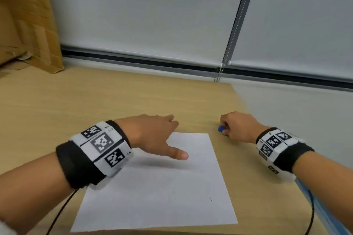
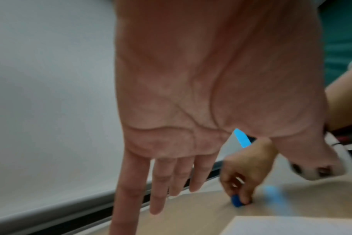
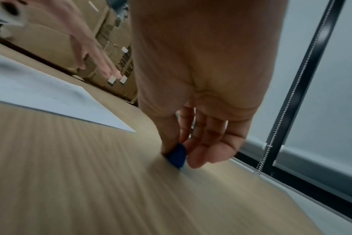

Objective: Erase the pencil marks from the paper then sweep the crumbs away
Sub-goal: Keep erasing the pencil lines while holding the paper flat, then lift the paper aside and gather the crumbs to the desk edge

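Pale wood grain runs across the table (image 1: 57, 105) under me, and a white sheet of paper (image 1: 162, 187) lies flat on it, near the front edge and a little right of the middle. On the head view I can make out one small dark pencil mark (image 1: 210, 199) near the paper's right side; any fainter marks are too washed out for me to tell.

My left hand (image 1: 152, 135) is spread above the paper's far left corner, palm down, the fingers straight and apart, holding nothing. The thumb points right over the sheet, and the other fingers reach past the paper's far edge over bare table. From the left wrist view the fingers (image 2: 157, 187) hang long and relaxed; I cannot tell whether their tips touch the wood.

My right hand (image 1: 238, 126) is on the table just beyond the paper's far right corner, clear of the sheet. Its fingers are curled and pinch a small blue eraser (image 1: 221, 129) between thumb and fingertips. In the right wrist view the eraser (image 3: 178, 155) sits at the tabletop, with the thumb on its left and the fingers on its right. The left wrist view shows the same pinch from the other side, eraser (image 2: 237, 201) low against the wood.

Both wrists carry black bands with white marker tiles. Cardboard boxes (image 1: 24, 25) stand at the far left, and grey roller blinds (image 1: 152, 5) with a bead chain (image 1: 225, 59) close off the back.
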`<state>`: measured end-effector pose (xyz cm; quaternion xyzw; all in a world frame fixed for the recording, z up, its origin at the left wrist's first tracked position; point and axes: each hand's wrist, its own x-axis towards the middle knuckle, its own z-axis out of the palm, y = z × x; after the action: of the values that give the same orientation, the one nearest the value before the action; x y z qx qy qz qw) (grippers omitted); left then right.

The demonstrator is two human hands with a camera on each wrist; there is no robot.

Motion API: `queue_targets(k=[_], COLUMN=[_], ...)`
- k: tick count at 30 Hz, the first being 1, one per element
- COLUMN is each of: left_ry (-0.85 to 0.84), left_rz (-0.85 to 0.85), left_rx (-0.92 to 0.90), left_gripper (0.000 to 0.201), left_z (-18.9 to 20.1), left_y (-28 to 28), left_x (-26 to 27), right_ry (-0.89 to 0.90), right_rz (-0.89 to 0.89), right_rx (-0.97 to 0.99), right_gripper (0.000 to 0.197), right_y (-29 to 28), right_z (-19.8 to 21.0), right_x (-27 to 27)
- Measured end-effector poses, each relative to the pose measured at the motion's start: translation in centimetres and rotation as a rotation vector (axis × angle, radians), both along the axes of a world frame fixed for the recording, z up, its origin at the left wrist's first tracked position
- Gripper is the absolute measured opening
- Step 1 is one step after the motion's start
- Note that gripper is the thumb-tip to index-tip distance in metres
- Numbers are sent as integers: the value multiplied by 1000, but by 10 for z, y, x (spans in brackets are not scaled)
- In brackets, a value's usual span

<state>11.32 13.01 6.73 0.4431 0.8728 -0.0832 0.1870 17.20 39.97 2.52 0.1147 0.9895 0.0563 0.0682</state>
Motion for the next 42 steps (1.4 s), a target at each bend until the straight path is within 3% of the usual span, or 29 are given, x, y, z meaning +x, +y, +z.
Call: queue_targets(k=[3, 6, 9, 12, 15, 19, 27, 30, 32, 33, 35, 37, 40, 42], left_ry=[24, 16, -9, -27, -59, -96, -127, -130, -148, -169, -221, -256, -312, -354], left_rz=[95, 185, 227, 236, 264, 283, 297, 310, 305, 298, 290, 297, 365, 408], left_rx=[30, 51, 84, 74, 89, 123, 131, 152, 194, 232, 351, 482, 636, 766], left_gripper=[110, 118, 114, 130, 131, 148, 158, 157, 148, 133, 79, 46, 26, 37], left_z=[6, 8, 5, -2, -9, -14, -23, -27, -26, -26, -25, -24, -24, -22], left_y=[-33, -59, -77, -94, -108, -117, -122, -125, -127, -127, -126, -125, -122, -120], left_x=[-32, -54, -68, -79, -85, -90, -91, -91, -88, -87, -83, -82, -82, -81], right_ry=[21, 104, -13, -34, -27, -63, -92, -106, -94, -82, -49, -8, 47, 92], right_rz=[99, 251, 344, 295, 216, 223, 151, 113, 116, 122, 132, 165, 195, 209], right_rx=[86, -195, -326, -343, -402, -363, -429, -465, -447, -438, -438, -438, -442, -432], right_gripper=[24, 32, 41, 43, 38, 37, 47, 37, 25, 21, 15, 14, 21, 20], right_y=[-14, -34, -50, -51, -51, -55, -57, -54, -55, -56, -56, -55, -57, -58], right_z=[3, 4, -2, -6, -6, -3, 1, 0, 2, 5, 14, 29, 53, 70], right_x=[1, 0, -4, -8, -9, -11, -21, -25, -24, -23, -21, -20, -17, -16])
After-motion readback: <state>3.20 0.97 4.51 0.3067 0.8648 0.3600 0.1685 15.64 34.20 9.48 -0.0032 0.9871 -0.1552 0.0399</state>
